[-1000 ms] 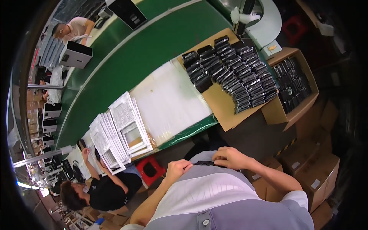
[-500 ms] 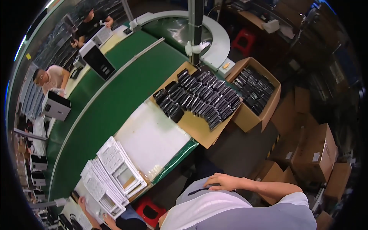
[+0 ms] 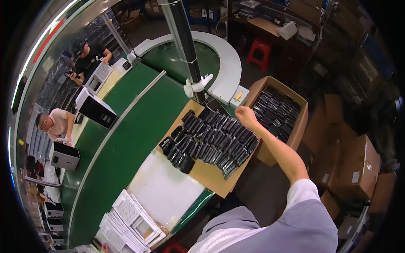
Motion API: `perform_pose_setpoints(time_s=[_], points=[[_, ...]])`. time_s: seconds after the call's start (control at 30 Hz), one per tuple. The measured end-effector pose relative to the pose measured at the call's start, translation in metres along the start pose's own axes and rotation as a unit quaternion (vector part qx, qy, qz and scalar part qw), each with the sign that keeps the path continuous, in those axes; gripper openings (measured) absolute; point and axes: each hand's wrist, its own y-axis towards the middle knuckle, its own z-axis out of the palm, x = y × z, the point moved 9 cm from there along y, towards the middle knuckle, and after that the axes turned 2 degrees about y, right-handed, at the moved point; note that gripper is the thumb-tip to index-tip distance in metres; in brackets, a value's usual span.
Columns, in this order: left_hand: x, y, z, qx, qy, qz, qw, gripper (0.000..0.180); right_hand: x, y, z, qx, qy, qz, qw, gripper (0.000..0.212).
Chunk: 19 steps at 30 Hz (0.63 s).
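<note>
My right hand [image 3: 247, 117] reaches out over the far right corner of a cardboard sheet, between the rows of black plastic-wrapped packets [image 3: 219, 141] and an open carton. Its fingers are curled together; what they hold, if anything, is hidden. The packets lie in several tight rows on the cardboard sheet [image 3: 206, 176], which rests on the table end. More wrapped black packets [image 3: 276, 111] fill the open carton [image 3: 304, 110] just right of my hand. My left hand does not show.
White slatted frames [image 3: 126, 215] are stacked on the white table mat [image 3: 164, 181]. A green conveyor [image 3: 130, 139] curves past on the left, carrying black-and-white boxes [image 3: 96, 107]; two people work beyond it. A post [image 3: 183, 46] stands behind the packets. Large cartons [image 3: 354, 168] stand at right.
My right hand has left the front of my body and stretched forward to the gap between packets and carton. The view has shifted, so the table sits lower in it.
</note>
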Motion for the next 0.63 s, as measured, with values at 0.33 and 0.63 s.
perform_pose_setpoints(time_s=[0.33, 0.63], points=[[-0.039, 0.191, 0.179, 0.233, 0.798, 0.213, 0.514, 0.063, -0.117, 0.102, 0.103, 0.133, -0.192, 0.161, 0.959, 0.043], [0.054, 0.193, 0.122, 0.154, 0.647, -0.034, 0.746, 0.061, -0.111, 0.112, 0.13, 0.103, -0.282, 0.178, 0.937, 0.074]])
